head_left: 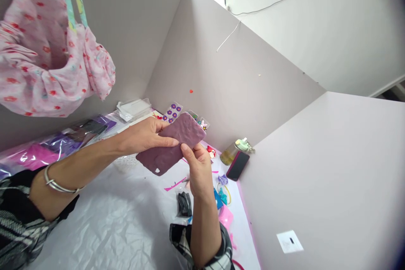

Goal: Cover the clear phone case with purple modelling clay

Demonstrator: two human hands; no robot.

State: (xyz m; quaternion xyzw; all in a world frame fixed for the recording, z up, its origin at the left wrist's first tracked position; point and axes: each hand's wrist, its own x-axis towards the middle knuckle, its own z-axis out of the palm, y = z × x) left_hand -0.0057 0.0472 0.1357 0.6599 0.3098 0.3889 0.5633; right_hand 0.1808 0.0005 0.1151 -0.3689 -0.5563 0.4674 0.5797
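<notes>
A dull purple phone case [167,152] is held up at a slant above the table, between both hands. Its face looks uneven, like a layer of pressed clay, and a small hole shows near the lower corner. My left hand [147,136] grips its upper left side, thumb flat across the face and fingers behind. At the lower right edge, my right hand [199,160] pinches it, with the thumb in front and the other fingers partly hidden behind. The two thumb tips almost meet near the middle of the case.
A crinkled white sheet [117,215] covers the table. Right of it lie a black packet [184,203], pink pieces [225,216], a phone [238,166] and a bottle [228,154]. Clear bags [41,154] line the left wall. A pink flowered cloth bag [53,63] hangs upper left.
</notes>
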